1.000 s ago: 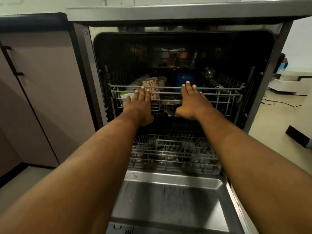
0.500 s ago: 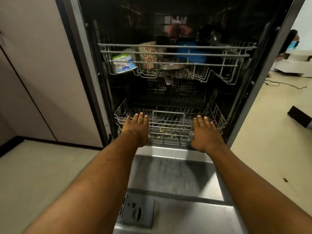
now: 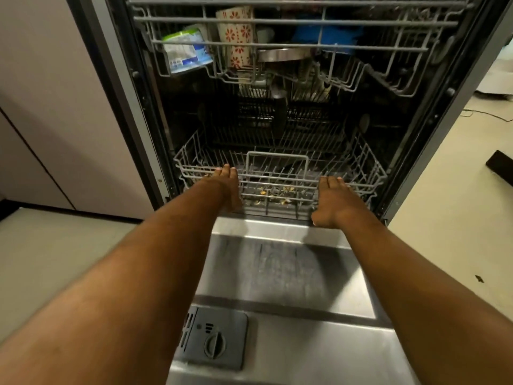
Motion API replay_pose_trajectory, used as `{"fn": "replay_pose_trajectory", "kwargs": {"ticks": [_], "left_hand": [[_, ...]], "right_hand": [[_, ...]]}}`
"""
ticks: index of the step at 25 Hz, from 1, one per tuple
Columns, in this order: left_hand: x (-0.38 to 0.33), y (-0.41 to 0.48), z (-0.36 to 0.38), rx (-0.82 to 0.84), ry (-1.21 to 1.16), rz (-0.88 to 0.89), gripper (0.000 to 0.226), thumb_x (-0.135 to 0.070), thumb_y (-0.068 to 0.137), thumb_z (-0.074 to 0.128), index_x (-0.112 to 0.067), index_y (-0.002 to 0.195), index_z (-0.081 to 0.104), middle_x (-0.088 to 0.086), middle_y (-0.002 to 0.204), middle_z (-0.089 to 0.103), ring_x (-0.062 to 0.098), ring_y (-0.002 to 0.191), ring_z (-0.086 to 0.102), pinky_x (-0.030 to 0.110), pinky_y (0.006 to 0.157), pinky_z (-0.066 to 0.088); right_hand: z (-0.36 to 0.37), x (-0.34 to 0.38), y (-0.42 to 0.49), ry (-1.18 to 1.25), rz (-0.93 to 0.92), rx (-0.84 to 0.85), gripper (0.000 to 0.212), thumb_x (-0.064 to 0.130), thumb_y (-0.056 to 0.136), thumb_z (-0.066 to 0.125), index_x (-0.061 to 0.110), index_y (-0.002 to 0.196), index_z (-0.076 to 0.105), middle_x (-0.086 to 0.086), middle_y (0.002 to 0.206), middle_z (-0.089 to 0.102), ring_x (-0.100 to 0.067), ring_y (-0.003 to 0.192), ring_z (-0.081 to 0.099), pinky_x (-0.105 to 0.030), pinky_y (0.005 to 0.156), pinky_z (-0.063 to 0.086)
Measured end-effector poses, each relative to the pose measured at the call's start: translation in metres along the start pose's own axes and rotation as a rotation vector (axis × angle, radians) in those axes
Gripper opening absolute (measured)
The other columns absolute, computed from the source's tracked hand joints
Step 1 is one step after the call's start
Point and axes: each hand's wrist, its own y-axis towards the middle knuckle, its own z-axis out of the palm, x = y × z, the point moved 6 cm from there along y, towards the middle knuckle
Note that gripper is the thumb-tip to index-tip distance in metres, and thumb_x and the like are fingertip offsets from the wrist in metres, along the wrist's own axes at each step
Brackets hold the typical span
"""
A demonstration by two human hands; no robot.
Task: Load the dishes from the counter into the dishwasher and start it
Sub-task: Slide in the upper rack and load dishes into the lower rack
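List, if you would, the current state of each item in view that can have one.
Dishwasher door, fully open, lying flat.
Upper rack, pushed in, loaded.
Patterned cup, standing in upper rack.
Lower rack, inside the tub.
Left hand, open, fingers against lower rack's front.
Right hand, open, fingers against lower rack's front.
Detergent dispenser, lid closed.

Upper rack (image 3: 388, 23): floral cup (image 3: 236, 34), steel bowl (image 3: 280, 54), blue dish (image 3: 333, 33). Lower rack (image 3: 277, 154): my L hand (image 3: 226, 188) & R hand (image 3: 333, 202) against front rim

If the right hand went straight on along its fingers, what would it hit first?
The front wires of the lower rack. The right hand has its fingertips right at them, though whether they touch is unclear.
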Motion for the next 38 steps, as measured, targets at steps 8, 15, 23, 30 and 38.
{"fn": "replay_pose_trajectory", "kwargs": {"ticks": [8, 15, 23, 30, 38], "left_hand": [[0.001, 0.003, 0.004, 0.018, -0.064, 0.01, 0.101, -0.047, 0.09, 0.062, -0.01, 0.156, -0.005, 0.015, 0.164, -0.005, 0.03, 0.151, -0.003, 0.046, 0.123, 0.01], [-0.003, -0.047, 0.012, 0.085, -0.061, 0.006, 0.092, -0.033, 0.093, 0.056, -0.01, 0.156, -0.006, 0.015, 0.164, -0.006, 0.031, 0.151, -0.001, 0.044, 0.123, 0.01], [-0.002, -0.109, 0.019, 0.241, -0.07, -0.02, 0.099, -0.037, 0.09, 0.06, -0.011, 0.156, -0.009, 0.014, 0.164, -0.009, 0.029, 0.151, -0.004, 0.048, 0.122, 0.011], [-0.001, -0.175, 0.031, 0.365, -0.071, 0.017, 0.102, -0.041, 0.091, 0.058, -0.009, 0.154, -0.016, 0.015, 0.162, -0.018, 0.031, 0.15, -0.012, 0.046, 0.123, 0.005], [0.001, -0.217, 0.038, 0.499, -0.056, 0.056, 0.107, -0.047, 0.09, 0.06, -0.01, 0.153, -0.018, 0.016, 0.161, -0.02, 0.033, 0.149, -0.015, 0.05, 0.122, 0.009]], "right_hand": [[-0.002, 0.002, 0.001, -0.067, 0.021, 0.072, 0.098, 0.034, 0.085, 0.061, 0.007, 0.154, -0.002, -0.012, 0.162, -0.004, -0.028, 0.149, 0.002, -0.041, 0.121, 0.012], [-0.006, 0.009, -0.044, -0.026, 0.045, 0.117, 0.102, 0.032, 0.078, 0.071, 0.005, 0.154, 0.007, -0.015, 0.161, 0.009, -0.032, 0.147, 0.015, -0.042, 0.118, 0.022], [-0.011, 0.014, -0.108, -0.035, -0.005, 0.202, 0.093, 0.035, 0.08, 0.068, 0.004, 0.151, 0.015, -0.017, 0.156, 0.02, -0.033, 0.143, 0.024, -0.042, 0.113, 0.029], [-0.009, 0.018, -0.175, -0.044, -0.017, 0.286, 0.107, 0.04, 0.074, 0.073, 0.006, 0.152, 0.009, -0.018, 0.157, 0.014, -0.034, 0.145, 0.017, -0.044, 0.115, 0.028], [-0.013, 0.023, -0.221, 0.02, -0.006, 0.42, 0.109, 0.035, 0.081, 0.071, 0.008, 0.154, -0.005, -0.014, 0.162, -0.005, -0.031, 0.149, 0.001, -0.041, 0.121, 0.012]]}}
